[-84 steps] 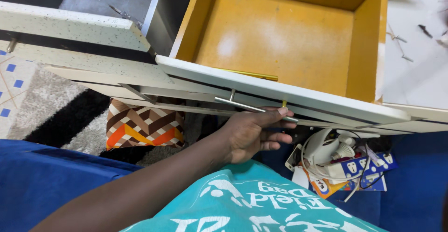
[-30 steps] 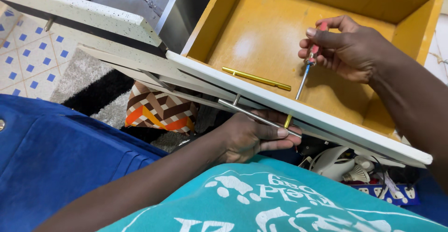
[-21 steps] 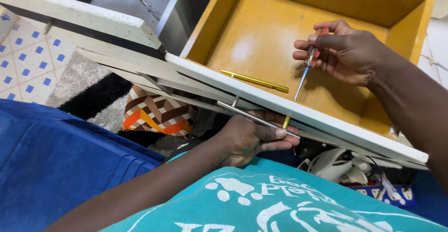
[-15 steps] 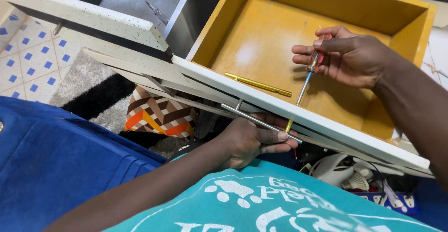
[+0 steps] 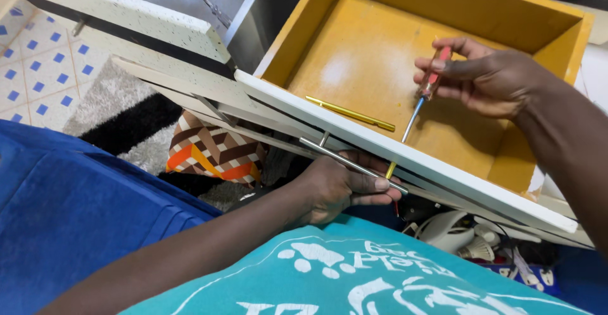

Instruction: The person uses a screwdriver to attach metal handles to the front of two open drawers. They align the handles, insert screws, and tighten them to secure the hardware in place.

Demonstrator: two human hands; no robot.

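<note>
A yellow wooden drawer (image 5: pixel 373 68) with a white front panel (image 5: pixel 443 172) lies tilted before me. My left hand (image 5: pixel 339 188) is under the panel's front, its fingers curled around the end of the metal bar handle (image 5: pixel 348 163). My right hand (image 5: pixel 491 77) is inside the drawer, gripping a screwdriver (image 5: pixel 424 96) with a red and clear handle. Its shaft points down at the inner face of the front panel. A slim gold rod (image 5: pixel 351 113) lies on the drawer floor beside the panel.
A white speckled cabinet panel (image 5: pixel 120 14) and a grey drawer slot (image 5: pixel 253 11) stand at upper left. Blue-dotted tiles (image 5: pixel 31 68), a black and grey rug (image 5: pixel 126 112) and a patterned cushion (image 5: pixel 212 153) lie below. Cables and small gadgets (image 5: pixel 468 239) sit under the drawer.
2.8 s ago only my left hand was at the handle. My right hand has since brought the screwdriver into the drawer; over the last second it has stayed near the front panel.
</note>
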